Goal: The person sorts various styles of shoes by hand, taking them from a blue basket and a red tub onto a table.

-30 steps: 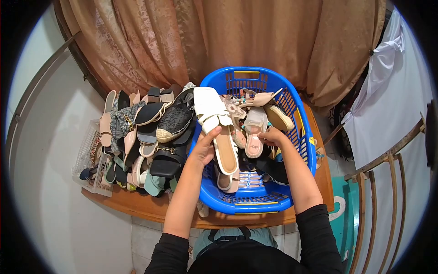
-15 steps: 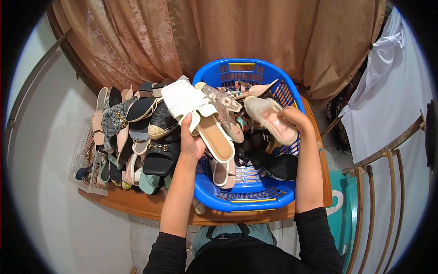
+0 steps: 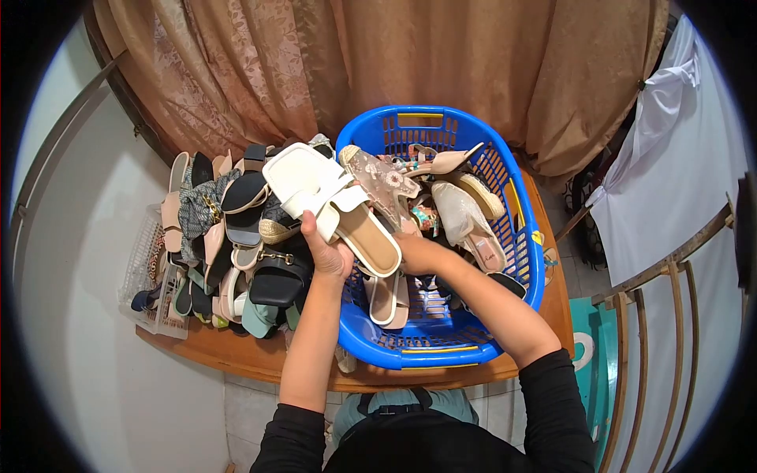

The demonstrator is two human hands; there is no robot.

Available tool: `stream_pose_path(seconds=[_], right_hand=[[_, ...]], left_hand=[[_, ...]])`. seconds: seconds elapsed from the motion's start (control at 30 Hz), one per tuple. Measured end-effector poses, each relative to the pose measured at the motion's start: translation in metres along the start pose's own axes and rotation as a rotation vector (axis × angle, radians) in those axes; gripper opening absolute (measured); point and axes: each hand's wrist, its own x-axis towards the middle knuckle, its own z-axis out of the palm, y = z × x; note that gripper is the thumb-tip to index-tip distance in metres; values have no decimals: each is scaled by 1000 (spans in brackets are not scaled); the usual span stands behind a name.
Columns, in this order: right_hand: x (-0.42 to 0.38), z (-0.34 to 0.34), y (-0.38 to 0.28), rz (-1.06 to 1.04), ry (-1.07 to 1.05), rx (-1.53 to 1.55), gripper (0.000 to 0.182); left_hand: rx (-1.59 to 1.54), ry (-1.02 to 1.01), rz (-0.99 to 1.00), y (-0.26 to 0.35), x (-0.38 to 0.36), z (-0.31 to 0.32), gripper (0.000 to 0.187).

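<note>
My left hand (image 3: 330,256) is closed round a pair of white slide sandals (image 3: 369,243) with tan insoles, held over the left side of the blue basket (image 3: 441,361). My right hand (image 3: 419,255) reaches into the basket, just beside the held sandals; its fingers are hidden behind them. Close to it lie a floral mesh shoe (image 3: 382,185) with a woven sole and a pale pink sandal (image 3: 385,303). A whitish closed-toe mule (image 3: 465,217) rests at the basket's right side, in front of a shoe with a woven wedge sole (image 3: 482,195).
A heap of assorted sandals and shoes (image 3: 236,236) covers the table's left part, next to a clear plastic basket (image 3: 169,319). The wooden table (image 3: 229,359) has a rounded front edge. Brown curtains (image 3: 434,55) hang behind. Wooden rails (image 3: 646,339) stand at right.
My right hand has let go of the whitish mule at the basket's right side and moved left, in behind the white sandals. The left hand has shifted slightly left with the sandals.
</note>
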Motion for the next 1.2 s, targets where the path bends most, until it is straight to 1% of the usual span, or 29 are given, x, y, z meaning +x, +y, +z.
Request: stream_pose_path(seconds=[0.07, 0.1, 0.17, 0.27, 0.3, 0.33, 0.4, 0.43, 0.47, 0.53, 0.57, 0.6, 0.67, 0.7, 0.73, 0.8, 0.83, 0.9, 1.0, 1.03, 1.07, 1.13, 1.2], right_hand=[[6, 40, 22, -44, 49, -54, 44], [5, 31, 8, -49, 48, -56, 44], [-3, -2, -37, 308, -18, -166, 45], [6, 17, -18, 338, 24, -214, 46], [1, 1, -35, 401, 10, -131, 51], [3, 5, -27, 398, 12, -135, 51], [8, 11, -6, 165, -221, -123, 58], [7, 7, 1, 113, -219, -170, 64], [5, 3, 8, 111, -218, -175, 64], [-2, -27, -7, 91, -286, -79, 66], [-6, -39, -18, 194, -295, 5, 70], [-7, -37, -14, 194, -293, 2, 70], [-8, -17, 6, 388, -204, 117, 74], [-8, -9, 11, 316, -154, 73, 77], [-8, -2, 16, 317, -154, 77, 77], [-5, 6, 15, 334, -79, -104, 73], [-6, -2, -2, 334, -78, -104, 73], [-7, -12, -32, 462, -194, -315, 67], [-3, -7, -34, 445, -133, -332, 61], [-1, -11, -36, 449, -173, -326, 62], [-2, -8, -33, 458, -169, -324, 62], [-3, -3, -30, 368, -113, -353, 63], [-4, 0, -24, 395, -101, -309, 63]], left_hand=[[15, 20, 3, -1, 0, -1, 80], [31, 15, -5, -2, 0, -2, 80], [65, -10, -7, -4, 0, -4, 80], [98, 10, -22, -8, -1, -9, 79], [97, 10, -16, -9, -1, -10, 79], [83, 13, -22, -10, -1, -10, 79], [71, 11, -22, -8, 0, -9, 79], [51, -3, -34, -7, 0, -7, 79], [31, -16, -46, -5, 0, -5, 79], [31, -13, -35, -2, 0, 0, 79], [33, -9, -27, -1, 0, 2, 79], [31, -12, -26, -1, 1, 2, 79], [-1, -10, -31, -1, 1, 1, 79], [0, -9, -34, -2, 1, 1, 79], [-3, 4, -25, -3, 1, 0, 79], [-2, 17, -17, -2, 1, -2, 79], [-5, 13, -23, -2, 1, -2, 78], [-13, 8, -31, -3, 0, -2, 78], [-9, 3, -36, -3, 0, 1, 77], [-4, 2, -25, -3, 0, 1, 77], [1, 2, -14, -3, 0, 1, 77], [19, -7, -14, -1, 0, 4, 77], [30, 6, 5, 0, 0, 5, 77]])
